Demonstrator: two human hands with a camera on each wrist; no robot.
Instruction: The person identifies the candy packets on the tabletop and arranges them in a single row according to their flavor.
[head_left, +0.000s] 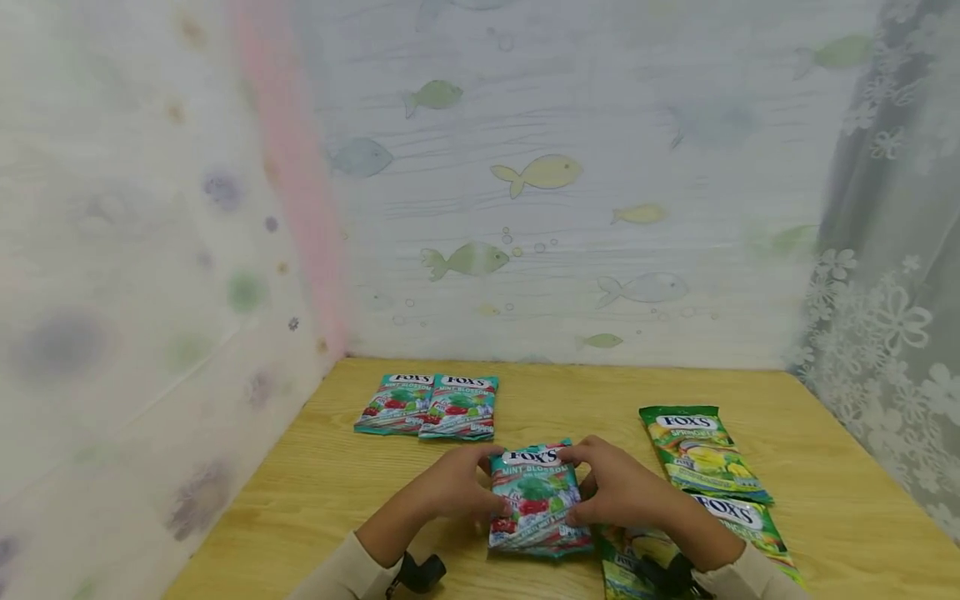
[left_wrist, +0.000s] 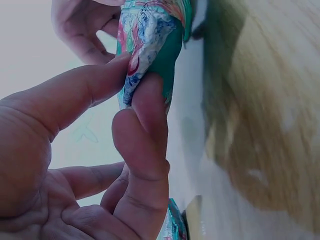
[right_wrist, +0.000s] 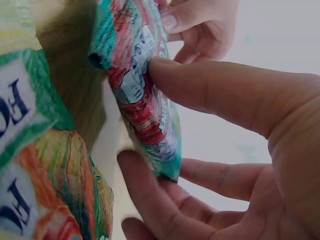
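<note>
Between both hands is a teal Fox's Mint Blossom candy bag (head_left: 534, 500), its printed front facing up toward the head camera. My left hand (head_left: 459, 485) grips its left edge, thumb on the front and fingers behind, as the left wrist view shows. On the opposite edge my right hand (head_left: 626, 492) pinches the bag the same way, thumb pressed on the printed face (right_wrist: 145, 95). Wrist views show the bag's underside lifted off the wooden table (left_wrist: 260, 125). Beside the right hand lie green-and-yellow Fox's Spring Tea bags (right_wrist: 30, 125), partly hidden under the right forearm.
Two more Mint Blossom bags (head_left: 457, 408) lie overlapping at the table's back left. At the right, a Spring Tea bag (head_left: 701, 454) lies above others of its kind. A fish-patterned curtain (head_left: 540, 250) hangs behind the table, with a lace curtain (head_left: 892, 350) on the right.
</note>
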